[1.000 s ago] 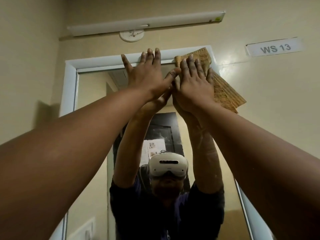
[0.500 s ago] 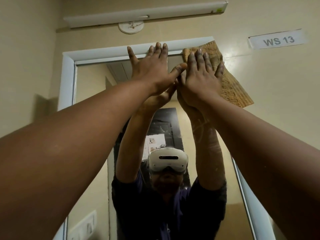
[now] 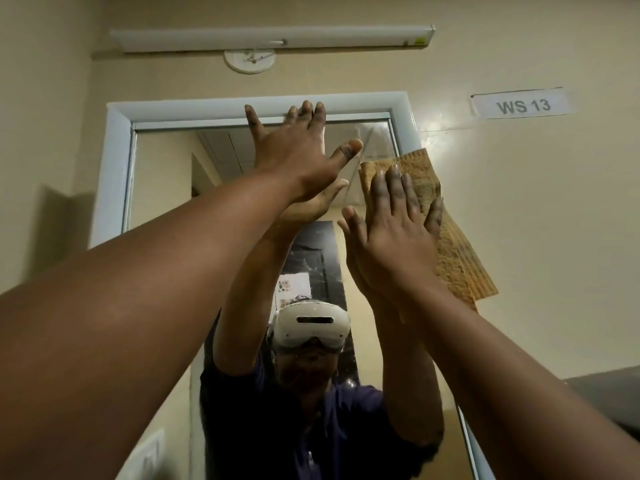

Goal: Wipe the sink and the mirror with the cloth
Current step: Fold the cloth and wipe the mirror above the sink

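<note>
I press the cloth [image 3: 446, 237] flat-handed with my right hand [image 3: 394, 244] on the mirror [image 3: 166, 188], its upper right; left hand [image 3: 294, 161] open, empty; sink unseen, mirror unfinished, I judge.

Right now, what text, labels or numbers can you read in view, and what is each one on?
"WS 13": on the white paper label stuck to the wall right of the mirror.
Yellow sticker at the right end of the light fitting: too small to read.
Papers reflected in the mirror, on a dark panel: blurred, unreadable.
Nothing readable on the cloth.
</note>
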